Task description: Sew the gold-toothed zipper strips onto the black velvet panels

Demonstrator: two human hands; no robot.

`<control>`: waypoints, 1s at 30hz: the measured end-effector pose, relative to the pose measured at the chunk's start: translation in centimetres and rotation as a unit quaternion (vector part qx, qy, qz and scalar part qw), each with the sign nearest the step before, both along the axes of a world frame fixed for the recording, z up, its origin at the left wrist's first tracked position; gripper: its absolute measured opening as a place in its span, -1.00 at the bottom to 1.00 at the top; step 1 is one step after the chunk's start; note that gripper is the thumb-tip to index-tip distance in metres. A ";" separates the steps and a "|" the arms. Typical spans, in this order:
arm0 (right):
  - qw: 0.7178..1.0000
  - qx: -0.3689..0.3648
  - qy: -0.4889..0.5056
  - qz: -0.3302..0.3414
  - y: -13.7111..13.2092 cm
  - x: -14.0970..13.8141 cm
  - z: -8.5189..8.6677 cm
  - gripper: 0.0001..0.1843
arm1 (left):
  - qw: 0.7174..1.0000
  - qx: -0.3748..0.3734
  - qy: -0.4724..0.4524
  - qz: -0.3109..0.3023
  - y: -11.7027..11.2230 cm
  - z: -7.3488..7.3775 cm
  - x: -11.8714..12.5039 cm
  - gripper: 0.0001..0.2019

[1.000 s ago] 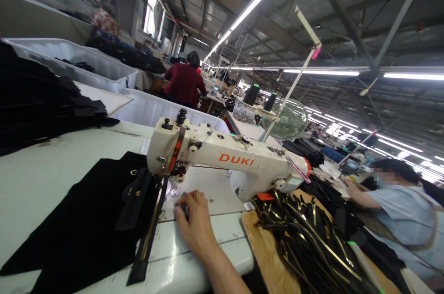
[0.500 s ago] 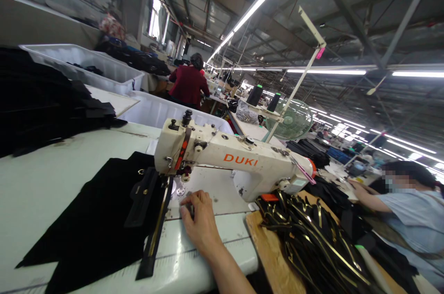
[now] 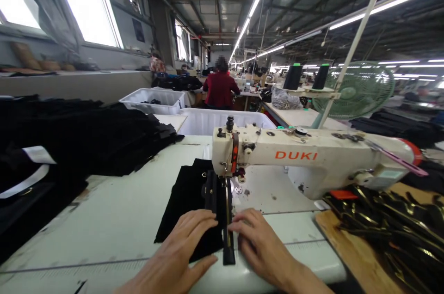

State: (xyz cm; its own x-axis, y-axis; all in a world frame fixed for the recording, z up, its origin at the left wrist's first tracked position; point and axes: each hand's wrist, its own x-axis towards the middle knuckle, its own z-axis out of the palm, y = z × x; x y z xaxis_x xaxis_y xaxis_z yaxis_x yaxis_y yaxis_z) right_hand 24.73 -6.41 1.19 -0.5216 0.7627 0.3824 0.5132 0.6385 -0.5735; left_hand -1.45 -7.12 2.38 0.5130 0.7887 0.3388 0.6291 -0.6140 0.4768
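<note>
A cream sewing machine (image 3: 305,157) marked DUKI stands on the pale table (image 3: 114,211). A black fabric piece (image 3: 189,194) with a black and gold zipper (image 3: 228,220) lies under its needle. My left hand (image 3: 180,257) lies flat on the fabric, fingers stretched out toward the zipper. On the zipper's right side, my right hand (image 3: 258,243) rests on the table with its fingers reaching the zipper edge. Neither hand grips anything.
A tall pile of black fabric (image 3: 69,141) fills the table's left. Several black and gold zippers (image 3: 391,229) lie on a wooden board (image 3: 347,252) at right. White bins (image 3: 204,120), a green fan (image 3: 357,90) and a person in red (image 3: 220,88) are behind.
The camera has swung left and down. My left hand has come into view and onto the fabric. My right hand has shifted to the zipper's edge.
</note>
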 end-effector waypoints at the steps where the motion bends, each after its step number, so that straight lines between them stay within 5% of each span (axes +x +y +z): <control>1: 1.000 0.003 -0.026 0.016 -0.4 -0.2 0.2 -0.49 | 1.000 0.012 0.017 -0.022 0.4 -0.9 0.3 -0.41; 4: 0.996 0.004 -0.080 0.034 -0.7 -0.6 0.5 -0.53 | 0.995 0.034 0.056 -0.077 1.1 -2.1 0.8 -0.38; 11: 0.991 0.040 -0.117 0.052 0.2 -0.7 -0.5 -0.63 | 0.983 0.077 0.118 -0.114 2.1 0.8 0.9 -0.38; 22: 0.967 0.221 -0.121 0.041 0.4 -0.8 -3.8 -0.91 | 0.972 0.114 0.139 -0.151 3.1 1.3 0.6 -0.32; 26: 0.987 0.127 -0.086 0.043 1.4 -0.1 -1.9 -0.82 | 0.975 0.130 0.086 -0.160 3.0 1.9 1.3 -0.50; 30: 0.994 0.057 -0.092 -0.034 3.3 0.2 0.1 -0.43 | 0.977 0.117 0.047 -0.170 3.6 1.4 1.7 -0.58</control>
State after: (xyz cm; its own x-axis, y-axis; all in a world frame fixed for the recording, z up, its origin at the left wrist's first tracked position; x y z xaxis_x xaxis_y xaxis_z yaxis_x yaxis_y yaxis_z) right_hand 24.95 -3.11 1.30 -0.5392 0.7555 0.3721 0.6466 0.6545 -0.3919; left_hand 0.23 -3.55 3.78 0.7698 0.4737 0.4278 0.4038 -0.8805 0.2485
